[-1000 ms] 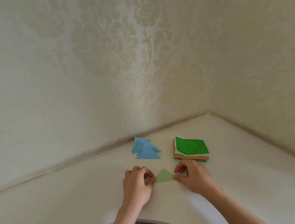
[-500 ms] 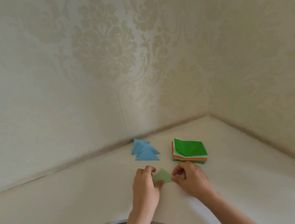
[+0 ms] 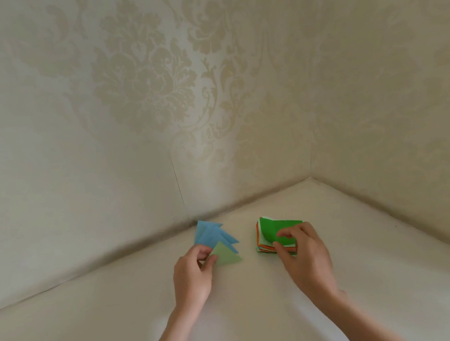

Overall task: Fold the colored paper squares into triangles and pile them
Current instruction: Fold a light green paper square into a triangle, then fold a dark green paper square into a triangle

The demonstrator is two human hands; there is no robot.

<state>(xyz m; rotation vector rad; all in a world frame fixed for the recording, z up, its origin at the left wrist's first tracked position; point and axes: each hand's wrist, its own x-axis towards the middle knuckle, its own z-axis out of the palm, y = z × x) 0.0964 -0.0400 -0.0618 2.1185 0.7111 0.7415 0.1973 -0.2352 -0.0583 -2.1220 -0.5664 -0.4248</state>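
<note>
1. A pale green triangle of thin, matte paper with crisp straight edges is seen at lower centre of the frame, overlapping the near end of a fanned pile of blue triangles of the same flat paper.
2. Its left corner is pinched between thumb and curled fingers of the left hand.
3. Right of centre, a stack of unfolded squares is found, bright green on top with a curled corner, and orange, white and green edges showing in layers below.
4. The near corner of the stack is gripped by the right hand, thumb at the side and bent fingers on the top sheet.
5. Everything rests on a smooth cream table with a curved cut-out edge at bottom centre; embossed damask wallpaper fills the upper frame.
6. Half a second ago the green triangle was held by both hands at centre, clear of the pile; it has since been carried up-left onto the blue triangles, and the right hand has been moved to the stack.
</note>
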